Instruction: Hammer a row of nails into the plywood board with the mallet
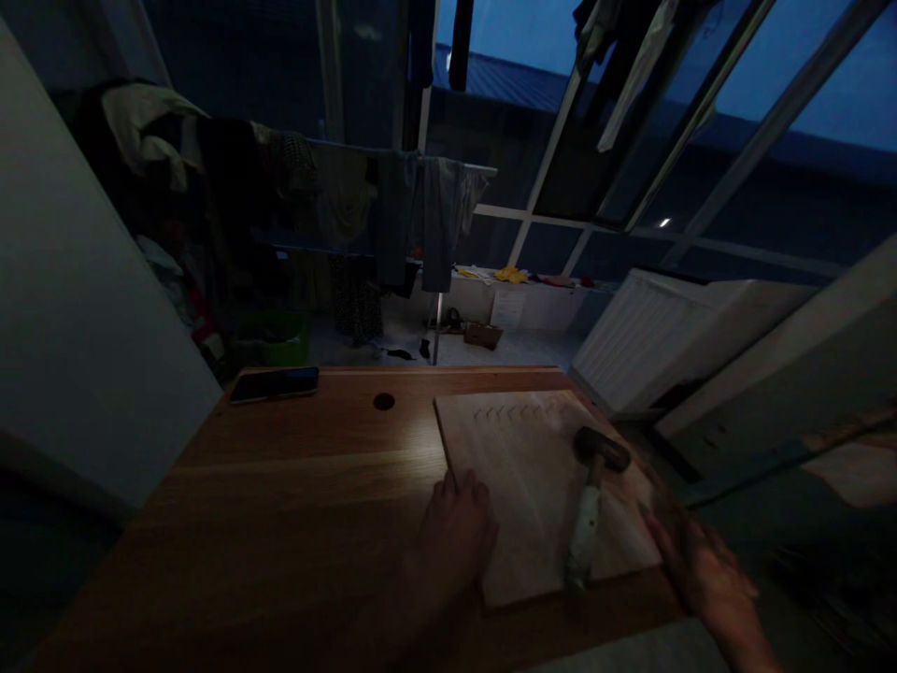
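Observation:
A pale wooden board (522,486) lies on the table, with a row of several small nails (515,411) standing near its far edge. A hammer (585,523) rests on the board's right half, its dark head pointing away from me and its light handle towards me. My left hand (459,528) is at the board's left edge, its fingers curled against that edge. At the right edge is my right hand (704,565), somewhat blurred, with the thumb beside the board and the fingers apart. Whether it presses on the board is hard to see.
The wooden table (294,505) has a phone (275,384) at its far left corner and a round hole (384,401) near the far edge. Beyond stand a drying rack with clothes (438,215) and a green basin (284,338). A white ribbed appliance (651,327) is at right.

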The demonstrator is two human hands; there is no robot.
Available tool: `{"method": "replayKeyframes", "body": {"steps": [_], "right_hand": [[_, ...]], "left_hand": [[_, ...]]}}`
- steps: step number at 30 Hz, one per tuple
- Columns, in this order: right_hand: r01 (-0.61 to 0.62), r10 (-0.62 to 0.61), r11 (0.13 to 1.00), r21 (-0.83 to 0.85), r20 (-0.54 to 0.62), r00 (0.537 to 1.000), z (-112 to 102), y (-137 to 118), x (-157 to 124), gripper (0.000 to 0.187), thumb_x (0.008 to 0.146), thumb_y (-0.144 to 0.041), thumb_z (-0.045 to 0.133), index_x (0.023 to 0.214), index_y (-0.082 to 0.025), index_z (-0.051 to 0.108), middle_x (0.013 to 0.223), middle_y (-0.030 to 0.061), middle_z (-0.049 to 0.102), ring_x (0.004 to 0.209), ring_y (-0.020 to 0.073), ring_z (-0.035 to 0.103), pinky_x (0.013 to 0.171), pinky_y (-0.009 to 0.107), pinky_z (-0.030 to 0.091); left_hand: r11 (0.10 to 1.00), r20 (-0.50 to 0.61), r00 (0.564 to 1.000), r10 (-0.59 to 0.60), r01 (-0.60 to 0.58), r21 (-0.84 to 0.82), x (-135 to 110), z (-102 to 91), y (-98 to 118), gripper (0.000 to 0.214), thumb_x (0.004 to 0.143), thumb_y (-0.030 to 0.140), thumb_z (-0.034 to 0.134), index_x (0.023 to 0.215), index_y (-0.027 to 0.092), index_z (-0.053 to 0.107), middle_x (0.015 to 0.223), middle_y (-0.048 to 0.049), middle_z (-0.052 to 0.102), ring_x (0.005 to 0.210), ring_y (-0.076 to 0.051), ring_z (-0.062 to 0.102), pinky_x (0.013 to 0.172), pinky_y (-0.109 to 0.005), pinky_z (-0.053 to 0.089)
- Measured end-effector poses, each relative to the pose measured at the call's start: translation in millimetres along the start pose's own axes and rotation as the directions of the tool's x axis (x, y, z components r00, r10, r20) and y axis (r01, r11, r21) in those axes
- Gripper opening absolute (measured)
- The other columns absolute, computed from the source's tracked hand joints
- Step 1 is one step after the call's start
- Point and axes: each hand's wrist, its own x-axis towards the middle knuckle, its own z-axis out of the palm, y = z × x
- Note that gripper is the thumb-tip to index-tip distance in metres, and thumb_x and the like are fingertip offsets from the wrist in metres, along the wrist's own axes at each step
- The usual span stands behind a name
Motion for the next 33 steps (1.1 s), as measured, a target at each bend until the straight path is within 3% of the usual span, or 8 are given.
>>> {"method": "replayKeyframes", "body": {"steps": [2,5,12,15,20,27,29,33], "right_hand": [[-0.036,0.036,0.999,0.037,0.011,0.999,-3.6,8.8,7.2,0.06,0.092,-0.058,0.036,0.129,-0.023,0.068,0.122,0.02,0.07,0.111,0.0384,0.069,0.088,0.053,0.056],[0.029,-0.032,0.996,0.08,0.039,0.999,-9.9,7.8,10.7,0.057,0.094,-0.053,0.033,0.127,-0.024,0.07,0.123,0.0185,0.07,0.114,0.0377,0.067,0.089,0.053,0.055],[0.136,-0.136,0.991,0.007,0.038,0.99,-7.8,-16.6,-14.5,0.056,0.099,-0.037,0.022,0.118,-0.02,0.072,0.128,0.0205,0.069,0.133,0.0426,0.054,0.102,0.069,0.044],[0.203,-0.204,0.979,0.019,0.033,0.979,-2.6,-37.9,-34.8,0.054,0.1,-0.034,0.022,0.115,-0.02,0.072,0.133,0.021,0.067,0.137,0.0445,0.05,0.104,0.072,0.041],[0.28,-0.286,0.944,0.176,0.013,0.958,-8.8,-89.6,-64.3,0.047,0.104,-0.036,0.029,0.132,-0.019,0.062,0.142,0.0173,0.063,0.142,0.0366,0.048,0.111,0.061,0.043],[0.418,-0.424,0.885,0.204,-0.016,0.906,-40.0,-155.7,-57.4,0.032,0.099,-0.027,0.044,0.119,-0.023,0.069,0.115,0.0138,0.074,0.105,0.0337,0.068,0.092,0.054,0.055],[0.508,-0.512,0.825,0.247,-0.053,0.857,-51.4,-182.0,-48.7,0.04,0.097,-0.019,0.046,0.133,-0.023,0.064,0.118,0.0131,0.073,0.103,0.0298,0.069,0.087,0.047,0.059],[0.791,-0.822,0.542,0.283,-0.015,0.569,-69.8,-241.3,-34.7,0.066,0.09,-0.001,0.049,0.15,-0.029,0.05,0.14,0.0087,0.066,0.129,0.0256,0.059,0.101,0.041,0.054]], "left_hand": [[0.999,0.003,0.999,0.034,-0.034,-0.001,5.4,3.7,8.7,0.047,0.097,0.034,0.053,0.139,0.014,0.059,0.157,-0.0207,0.046,0.143,-0.043,0.044,0.117,-0.061,0.037],[1.0,-0.047,0.999,0.023,-0.023,0.004,6.4,8.4,9.0,0.051,0.098,0.041,0.052,0.144,0.019,0.056,0.158,-0.0154,0.047,0.148,-0.047,0.034,0.12,-0.071,0.023],[0.999,-0.075,0.996,-0.047,0.048,0.02,-21.9,6.9,-22.5,0.055,0.103,0.047,0.043,0.151,0.021,0.051,0.156,-0.0121,0.051,0.154,-0.046,0.022,0.122,-0.074,0.011],[0.987,-0.093,0.989,-0.118,0.127,0.094,-46.1,-2.4,-43.4,0.053,0.103,0.043,0.043,0.15,0.019,0.053,0.153,-0.0151,0.054,0.152,-0.045,0.027,0.119,-0.075,0.016],[0.94,-0.121,0.965,-0.234,0.256,0.226,-92.9,-29.5,-82.9,0.042,0.102,0.036,0.044,0.137,0.024,0.064,0.143,-0.0149,0.063,0.142,-0.043,0.045,0.113,-0.075,0.023],[0.901,-0.193,0.926,-0.323,0.364,0.237,-139.6,-51.3,-129.3,0.039,0.1,0.032,0.042,0.124,0.027,0.072,0.14,-0.011,0.066,0.137,-0.038,0.05,0.114,-0.067,0.032],[0.903,-0.187,0.928,-0.323,0.362,0.233,-144.4,-48.1,-134.6,0.038,0.099,0.031,0.043,0.121,0.029,0.073,0.14,-0.0083,0.066,0.139,-0.037,0.048,0.114,-0.065,0.033],[0.944,-0.214,0.958,-0.193,0.24,0.225,-149.3,-27.7,-135.2,0.044,0.097,0.043,0.05,0.137,0.032,0.065,0.151,-0.0079,0.057,0.146,-0.036,0.041,0.118,-0.061,0.033]]}}
